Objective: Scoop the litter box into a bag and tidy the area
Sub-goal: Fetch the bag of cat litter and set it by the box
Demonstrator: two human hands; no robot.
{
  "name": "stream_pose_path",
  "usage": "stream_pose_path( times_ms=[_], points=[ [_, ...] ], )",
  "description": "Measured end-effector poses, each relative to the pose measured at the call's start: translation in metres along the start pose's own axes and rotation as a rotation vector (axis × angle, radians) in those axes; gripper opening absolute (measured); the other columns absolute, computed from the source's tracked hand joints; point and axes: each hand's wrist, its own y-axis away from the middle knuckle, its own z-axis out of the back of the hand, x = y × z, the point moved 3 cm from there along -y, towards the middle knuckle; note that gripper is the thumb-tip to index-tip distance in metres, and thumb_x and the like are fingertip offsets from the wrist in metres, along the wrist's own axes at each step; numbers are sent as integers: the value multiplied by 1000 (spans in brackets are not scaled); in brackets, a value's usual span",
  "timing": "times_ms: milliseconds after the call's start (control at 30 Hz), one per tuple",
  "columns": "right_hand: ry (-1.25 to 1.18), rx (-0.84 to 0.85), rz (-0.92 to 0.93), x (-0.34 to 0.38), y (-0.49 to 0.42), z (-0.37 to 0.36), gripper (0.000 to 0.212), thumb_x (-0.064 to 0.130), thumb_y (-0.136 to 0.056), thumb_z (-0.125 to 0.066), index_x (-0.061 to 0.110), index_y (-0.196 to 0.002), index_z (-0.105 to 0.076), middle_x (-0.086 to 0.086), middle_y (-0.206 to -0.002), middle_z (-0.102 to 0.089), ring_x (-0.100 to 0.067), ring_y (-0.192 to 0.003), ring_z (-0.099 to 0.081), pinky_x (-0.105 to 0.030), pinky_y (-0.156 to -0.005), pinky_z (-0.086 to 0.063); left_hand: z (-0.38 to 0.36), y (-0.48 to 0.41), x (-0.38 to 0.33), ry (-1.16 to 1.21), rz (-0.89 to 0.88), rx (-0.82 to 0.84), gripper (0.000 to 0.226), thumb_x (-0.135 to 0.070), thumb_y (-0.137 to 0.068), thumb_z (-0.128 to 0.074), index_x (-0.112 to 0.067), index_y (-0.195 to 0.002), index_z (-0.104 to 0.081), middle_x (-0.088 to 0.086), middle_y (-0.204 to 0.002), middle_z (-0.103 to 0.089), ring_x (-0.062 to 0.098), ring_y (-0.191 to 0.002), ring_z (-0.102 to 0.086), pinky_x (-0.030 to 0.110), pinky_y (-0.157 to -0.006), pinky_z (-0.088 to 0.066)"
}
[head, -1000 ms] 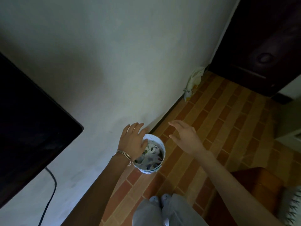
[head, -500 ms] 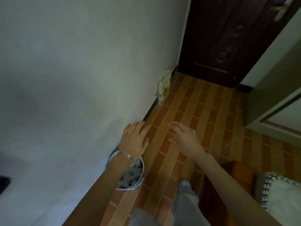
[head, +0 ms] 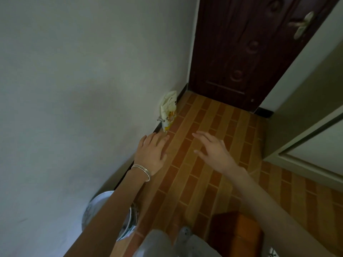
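My left hand (head: 152, 151), with thin bangles on the wrist, hovers flat over the tiled floor by the wall, fingers apart and holding nothing. My right hand (head: 213, 151) reaches forward beside it, fingers spread, also holding nothing. A small white bin (head: 96, 206) with mixed scraps inside stands against the wall under my left forearm, mostly hidden by the arm. Farther ahead a crumpled cream and yellow bag (head: 168, 110) leans on the wall near the corner. No litter box shows in this view.
A dark wooden door (head: 246, 52) with a metal handle closes off the far end of the passage. A pale cabinet or door panel (head: 315, 145) lines the right side. A brown wooden stool (head: 235, 236) stands by my feet. The floor is orange brick-pattern tile.
The view has swung up and forward from the bin toward the door. Both hands have lifted away from the bin and now reach ahead along the floor toward the bag.
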Motion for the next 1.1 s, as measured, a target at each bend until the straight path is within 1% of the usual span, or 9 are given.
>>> stream_pose_path(
  times_ms=[200, 400, 567, 800, 833, 933, 967, 1000, 1100],
  points=[
    [-51, 6, -4, -46, -27, 11, 53, 28, -92, -53, 28, -141, -31, 9, -144, -33, -17, -130, -36, -42, -103, -29, -15, -44, -9, -4, 0, 12, 51, -35, -75, -42, -19, -121, -57, 7, -120, -61, 31, -108, -58, 51, -92, -45],
    [-63, 28, -17, -91, -76, 11, 51, 28, -92, -53, 27, -140, -33, 9, -144, -33, -16, -130, -36, -42, -103, -31, -37, -107, -5, -16, -9, -22, 49, -37, -79, -39, -17, -117, -62, 7, -116, -64, 31, -103, -61, 51, -88, -47],
    [-47, 31, -22, -124, -142, 29, 49, 28, -92, -52, 26, -139, -35, 9, -143, -35, -16, -131, -34, -44, -103, -32, -50, -183, 7, -25, 15, -14, 50, -38, -78, -38, -17, -114, -64, 9, -112, -65, 32, -101, -63, 51, -86, -48],
    [-42, 23, -15, -160, -244, 60, 50, 27, -92, -52, 26, -139, -35, 7, -143, -36, -16, -130, -37, -44, -104, -33, -67, -280, 34, -18, 16, 11, 52, -37, -76, -40, -17, -119, -60, 11, -115, -64, 33, -104, -61, 50, -88, -48],
    [-46, 20, -11, -165, -257, 62, 49, 27, -92, -53, 26, -139, -36, 6, -143, -37, -16, -130, -37, -44, -104, -33, -69, -292, 39, -24, 26, 15, 49, -36, -76, -43, -18, -119, -60, 10, -115, -64, 32, -104, -61, 49, -88, -48],
    [-43, 29, -6, -181, -288, 62, 49, 26, -92, -54, 26, -138, -37, 5, -142, -38, -15, -129, -38, -43, -104, -33, -82, -320, 50, -35, 57, 23, 47, -30, -72, -64, -20, -118, -61, 8, -115, -64, 31, -104, -62, 47, -88, -48],
    [-48, 37, -7, -187, -298, 62, 49, 26, -92, -54, 26, -138, -37, 6, -142, -38, -15, -129, -38, -42, -105, -32, -86, -328, 52, -47, 65, 31, 45, -31, -74, -63, -20, -117, -62, 8, -116, -64, 31, -104, -62, 47, -88, -48],
    [-60, 47, -8, -194, -307, 61, 49, 26, -92, -54, 26, -138, -37, 6, -142, -38, -15, -129, -38, -41, -105, -31, -91, -335, 54, -61, 71, 40, 44, -35, -77, -55, -20, -117, -63, 8, -116, -65, 31, -104, -62, 47, -88, -48],
    [-88, 78, 5, -214, -339, 61, 48, 26, -92, -54, 26, -137, -39, 8, -142, -38, -14, -128, -39, -41, -106, -31, -103, -361, 59, -66, 113, 76, 48, -39, -78, -42, -20, -115, -64, 7, -115, -65, 29, -104, -62, 45, -88, -49]
  ],
)
